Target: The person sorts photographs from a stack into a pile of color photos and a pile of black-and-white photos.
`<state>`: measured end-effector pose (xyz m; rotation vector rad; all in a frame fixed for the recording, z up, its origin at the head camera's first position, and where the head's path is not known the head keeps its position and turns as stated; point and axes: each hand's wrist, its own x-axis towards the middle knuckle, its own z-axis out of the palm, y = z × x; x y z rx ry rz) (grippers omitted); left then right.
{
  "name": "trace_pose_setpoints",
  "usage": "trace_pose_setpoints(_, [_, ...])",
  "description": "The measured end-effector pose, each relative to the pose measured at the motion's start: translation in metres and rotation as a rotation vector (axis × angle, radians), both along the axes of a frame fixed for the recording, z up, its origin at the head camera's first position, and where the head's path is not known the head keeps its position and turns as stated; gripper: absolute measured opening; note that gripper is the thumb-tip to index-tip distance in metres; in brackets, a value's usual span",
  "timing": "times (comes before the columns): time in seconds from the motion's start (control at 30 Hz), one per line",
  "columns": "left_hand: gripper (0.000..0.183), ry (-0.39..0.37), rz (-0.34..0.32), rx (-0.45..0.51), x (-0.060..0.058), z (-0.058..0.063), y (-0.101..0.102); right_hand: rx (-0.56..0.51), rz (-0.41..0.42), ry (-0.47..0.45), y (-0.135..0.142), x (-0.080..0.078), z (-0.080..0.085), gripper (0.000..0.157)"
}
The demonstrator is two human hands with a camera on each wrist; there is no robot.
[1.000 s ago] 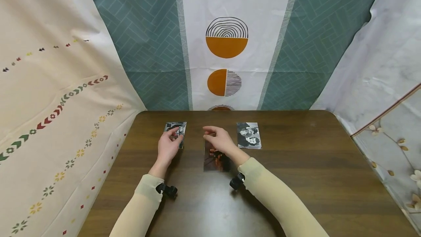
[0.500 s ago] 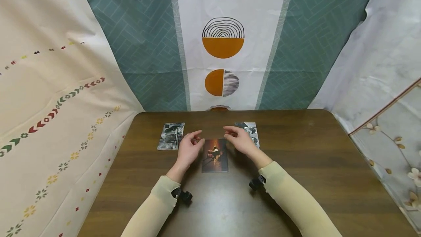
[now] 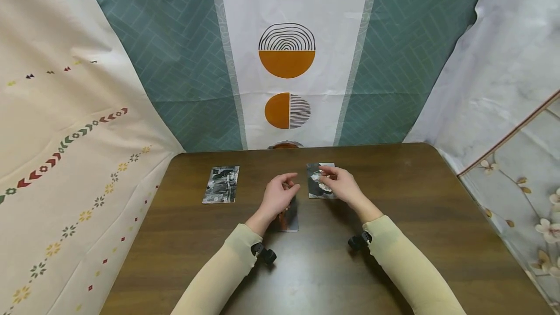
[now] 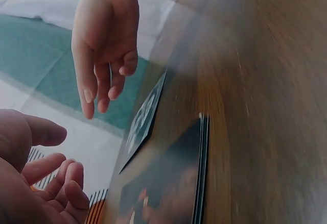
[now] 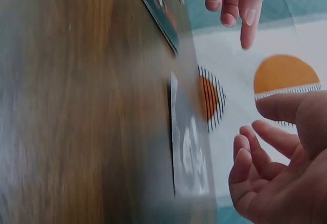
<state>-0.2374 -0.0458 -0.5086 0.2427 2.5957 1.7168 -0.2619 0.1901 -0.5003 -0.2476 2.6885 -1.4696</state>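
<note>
Above a small stack of glossy picture cards (image 4: pixel 168 183) in the middle of the table hangs my left hand (image 3: pixel 277 196), fingers loosely bent and holding nothing. In the head view it covers much of the stack's orange and dark top picture (image 3: pixel 289 220). My right hand (image 3: pixel 343 184) hovers over a black-and-white photo of faces (image 3: pixel 316 186), thumb and fingers apart with nothing between them. That photo (image 5: pixel 188 152) lies flat under the hand in the right wrist view. A second black-and-white photo (image 3: pixel 220 184) lies at the left rear of the table.
The brown wooden table (image 3: pixel 393 198) ends at the back against a hanging cloth (image 3: pixel 286 62) with orange half-circles. A cream patterned cloth (image 3: pixel 87 159) closes the left side, and a pale floral one (image 3: pixel 516 86) the right. A small black camera is strapped to each wrist.
Both hands have moved right: the left from the left photo to over the middle stack, the right from the stack to over the right photo. The view has shifted slightly; the cards stay in place.
</note>
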Motion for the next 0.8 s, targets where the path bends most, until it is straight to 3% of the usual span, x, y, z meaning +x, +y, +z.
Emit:
trace_pose_setpoints(0.4, [0.038,-0.082,0.002,-0.132,-0.012,-0.001,0.033,0.09,-0.092,-0.089,0.043,0.0,-0.007,0.049])
trace_pose_setpoints(0.8, [0.037,-0.143,0.039,-0.196,-0.017,-0.004,0.051,0.15,-0.115,-0.141,0.046,0.003,-0.018,0.046])
